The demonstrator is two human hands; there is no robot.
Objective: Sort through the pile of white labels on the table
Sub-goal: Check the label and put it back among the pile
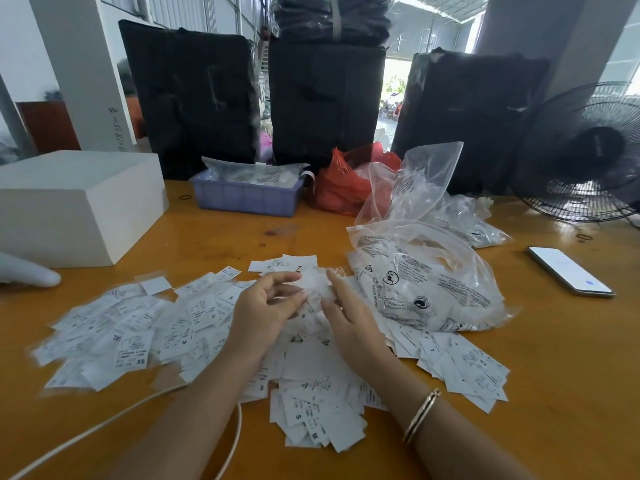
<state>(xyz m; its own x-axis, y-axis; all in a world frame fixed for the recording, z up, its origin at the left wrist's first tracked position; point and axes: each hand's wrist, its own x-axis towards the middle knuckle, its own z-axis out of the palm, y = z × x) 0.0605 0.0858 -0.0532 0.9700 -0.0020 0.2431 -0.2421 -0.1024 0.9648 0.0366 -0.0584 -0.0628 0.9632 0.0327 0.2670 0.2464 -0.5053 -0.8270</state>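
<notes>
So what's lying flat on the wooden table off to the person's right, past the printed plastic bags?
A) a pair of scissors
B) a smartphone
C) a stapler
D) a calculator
B: a slim white-screened smartphone lies face up on the orange-brown wooden table, right of the clear printed plastic bags.

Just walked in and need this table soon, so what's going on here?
A person is sorting white labels spread across the wooden table. Both hands, left hand and right hand, hold a small blurred clump of labels above the pile. Most labels lie unsorted beside a printed plastic bag.
</notes>
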